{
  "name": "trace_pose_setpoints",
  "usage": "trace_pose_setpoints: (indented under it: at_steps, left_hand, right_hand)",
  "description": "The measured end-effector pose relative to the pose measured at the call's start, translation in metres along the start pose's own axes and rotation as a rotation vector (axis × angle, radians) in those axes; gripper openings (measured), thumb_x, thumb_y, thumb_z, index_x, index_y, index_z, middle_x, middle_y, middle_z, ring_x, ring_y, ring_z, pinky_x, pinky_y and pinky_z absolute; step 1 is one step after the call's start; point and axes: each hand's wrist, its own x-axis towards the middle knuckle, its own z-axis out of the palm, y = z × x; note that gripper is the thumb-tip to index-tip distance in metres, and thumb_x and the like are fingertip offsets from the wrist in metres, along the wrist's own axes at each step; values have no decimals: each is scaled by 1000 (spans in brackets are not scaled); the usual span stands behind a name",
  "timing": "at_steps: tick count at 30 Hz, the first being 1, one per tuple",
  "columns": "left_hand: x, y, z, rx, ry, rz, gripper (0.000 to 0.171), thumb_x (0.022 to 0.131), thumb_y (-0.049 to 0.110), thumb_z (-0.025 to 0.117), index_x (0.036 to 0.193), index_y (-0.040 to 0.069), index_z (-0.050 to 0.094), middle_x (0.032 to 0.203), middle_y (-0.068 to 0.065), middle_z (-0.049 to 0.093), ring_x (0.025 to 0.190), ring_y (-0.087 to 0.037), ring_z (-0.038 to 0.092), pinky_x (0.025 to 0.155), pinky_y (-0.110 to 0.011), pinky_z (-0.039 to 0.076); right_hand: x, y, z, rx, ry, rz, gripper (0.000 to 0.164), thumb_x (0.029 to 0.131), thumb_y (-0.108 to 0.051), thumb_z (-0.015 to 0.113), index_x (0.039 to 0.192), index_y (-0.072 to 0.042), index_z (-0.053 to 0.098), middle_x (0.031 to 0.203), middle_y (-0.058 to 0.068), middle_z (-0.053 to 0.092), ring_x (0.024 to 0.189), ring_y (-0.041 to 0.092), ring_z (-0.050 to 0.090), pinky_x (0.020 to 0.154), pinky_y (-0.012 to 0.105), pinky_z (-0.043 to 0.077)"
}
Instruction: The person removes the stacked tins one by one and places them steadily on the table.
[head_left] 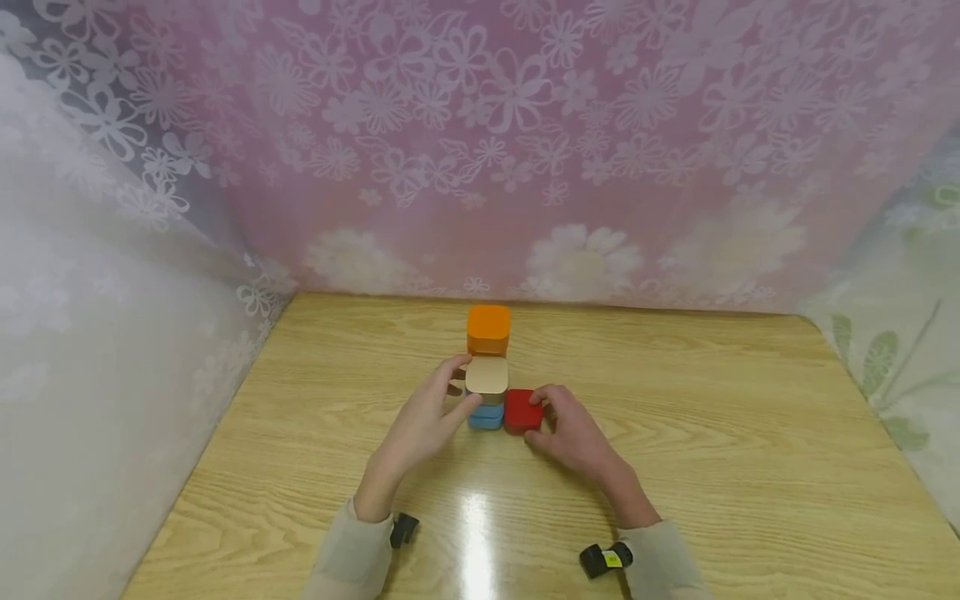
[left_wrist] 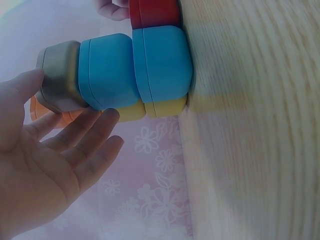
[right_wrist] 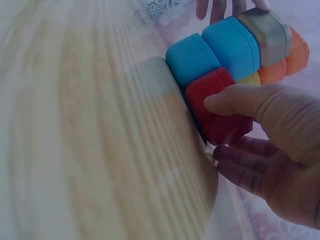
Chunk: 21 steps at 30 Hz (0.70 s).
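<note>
A tan rounded box [head_left: 487,376] tops two stacked blue boxes [left_wrist: 162,62]. My left hand [head_left: 418,418] pinches the tan box, thumb near its front corner and index finger at its back. In the left wrist view the other left fingers [left_wrist: 97,155] extend loosely beside the stack. A red box [right_wrist: 212,110] sits on the table against the lower blue box. My right hand [head_left: 572,429] grips the red box, with the thumb across its near face and fingers round its far side. Directly behind the blue boxes rises another stack, orange boxes [head_left: 488,323] above yellow boxes [left_wrist: 170,107].
The wooden table [head_left: 712,433] carries the stacks near its middle. A flowered pink cloth [head_left: 480,167] hangs along its back edge. Pale cloths hang at the left [head_left: 112,375] and right [head_left: 892,350]. Black wrist cameras are strapped at both sleeves.
</note>
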Motion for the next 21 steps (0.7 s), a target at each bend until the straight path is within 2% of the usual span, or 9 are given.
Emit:
trace_pose_setpoints:
  at_steps: [5, 11, 16, 21]
  left_hand:
    - [0, 1, -1, 1, 3, 8, 58, 101, 39, 57, 152, 19, 36, 137, -7, 54, 115, -31, 60, 94, -43, 52]
    - [-1, 0, -1, -1, 4, 18, 59, 101, 41, 56, 152, 18, 36, 139, -6, 54, 114, -29, 60, 94, -44, 52]
    - [-2, -3, 1, 2, 5, 21, 60, 101, 43, 55, 152, 18, 36, 140, -5, 53, 115, -29, 60, 95, -43, 52]
    - [-1, -3, 2, 7, 7, 21, 60, 100, 38, 59, 152, 19, 36, 138, -6, 55, 114, -28, 61, 94, -43, 52]
  right_hand:
    - [2, -1, 0, -24, 13, -8, 44, 80, -10, 82, 114, -9, 55, 110, 6, 57, 92, 19, 52, 81, 34, 50]
    - [1, -1, 1, 12, 15, -4, 44, 79, -6, 81, 114, -9, 55, 110, 7, 56, 92, 20, 52, 81, 34, 49]
    - [-1, 0, 2, 26, -5, 13, 45, 79, -7, 81, 115, -9, 54, 115, 8, 54, 96, 21, 52, 84, 35, 49]
    - [-2, 1, 0, 35, -11, 7, 46, 79, -7, 81, 116, -8, 53, 118, 9, 52, 99, 23, 52, 86, 37, 49]
